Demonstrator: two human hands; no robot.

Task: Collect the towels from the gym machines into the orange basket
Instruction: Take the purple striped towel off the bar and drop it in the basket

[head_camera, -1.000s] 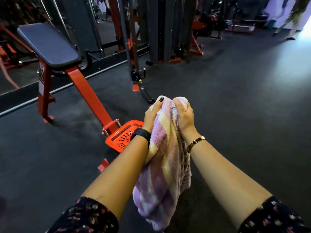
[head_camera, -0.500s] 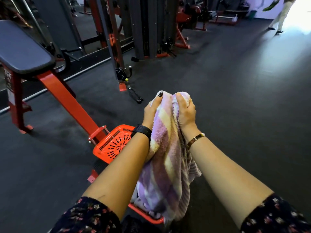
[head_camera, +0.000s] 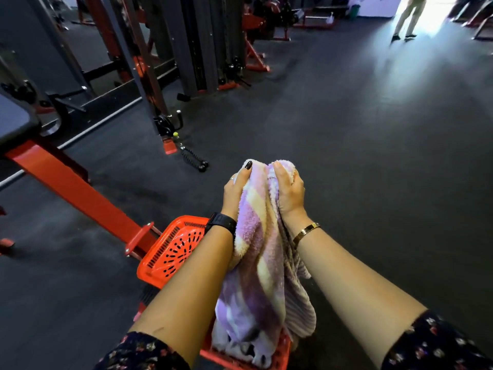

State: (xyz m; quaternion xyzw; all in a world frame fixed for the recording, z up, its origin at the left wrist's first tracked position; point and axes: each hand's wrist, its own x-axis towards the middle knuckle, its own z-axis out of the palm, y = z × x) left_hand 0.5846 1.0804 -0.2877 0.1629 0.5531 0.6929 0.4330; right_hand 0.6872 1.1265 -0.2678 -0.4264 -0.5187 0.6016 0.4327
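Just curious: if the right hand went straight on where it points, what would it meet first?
Beyond the towel it grips, the right hand seems to face only bare dark floor; the cable machine stands well to the left. Depth is hard to judge.

The towel (head_camera: pixel 256 263) hangs mid-view. Its top is gripped between the left hand (head_camera: pixel 236 190) at its 9 o'clock side and the right hand (head_camera: pixel 289 190) at its 3 o'clock side. Its lower end reaches into the basket (head_camera: pixel 170 252), which sits on the floor (head_camera: pixel 373 156) beneath the forearms. From the hands, the basket's far wall lies at 8 o'clock, just beside the foot of the bench frame (head_camera: pixel 80 193). The frame slopes up toward 10 o'clock to the bench pad (head_camera: pixel 13 121). A cable handle (head_camera: pixel 193 157) lies on the floor at 11 o'clock, with the cable machine (head_camera: pixel 202 49) behind it. A person (head_camera: pixel 405 17) stands far off at 1 o'clock.
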